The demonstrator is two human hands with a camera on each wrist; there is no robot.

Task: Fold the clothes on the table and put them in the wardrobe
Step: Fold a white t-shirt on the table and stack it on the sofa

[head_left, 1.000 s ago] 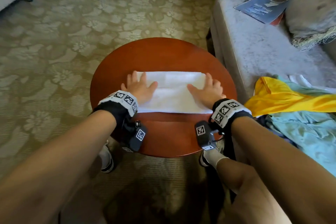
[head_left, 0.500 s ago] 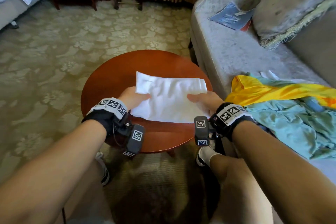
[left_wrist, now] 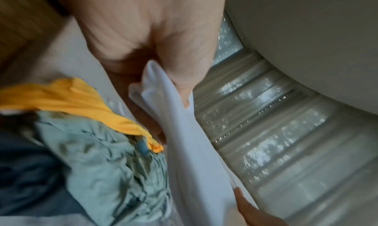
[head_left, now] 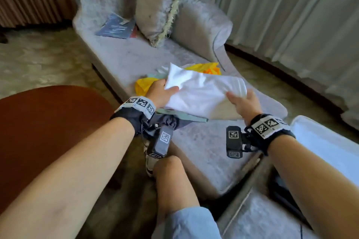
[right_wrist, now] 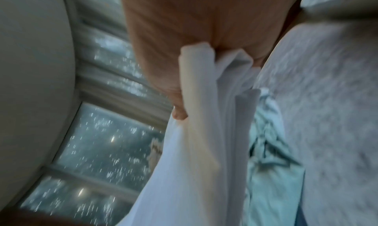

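Fingers of L hand & R hand pinch folded white garment, held above sofa clothes pile.

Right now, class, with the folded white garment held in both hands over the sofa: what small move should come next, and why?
Probably lower the folded white garment flat onto the bare sofa seat. The left hand and right hand grip its ends in mid-air beside the unfolded yellow garment and teal garment; no wardrobe is in view.

Both arms reached forward, each hand gripping one end

The left hand pinched with thumb on top and fingers beneath; the right hand did likewise at the opposite end. Both forearms were bare, extended, with banded wrists.
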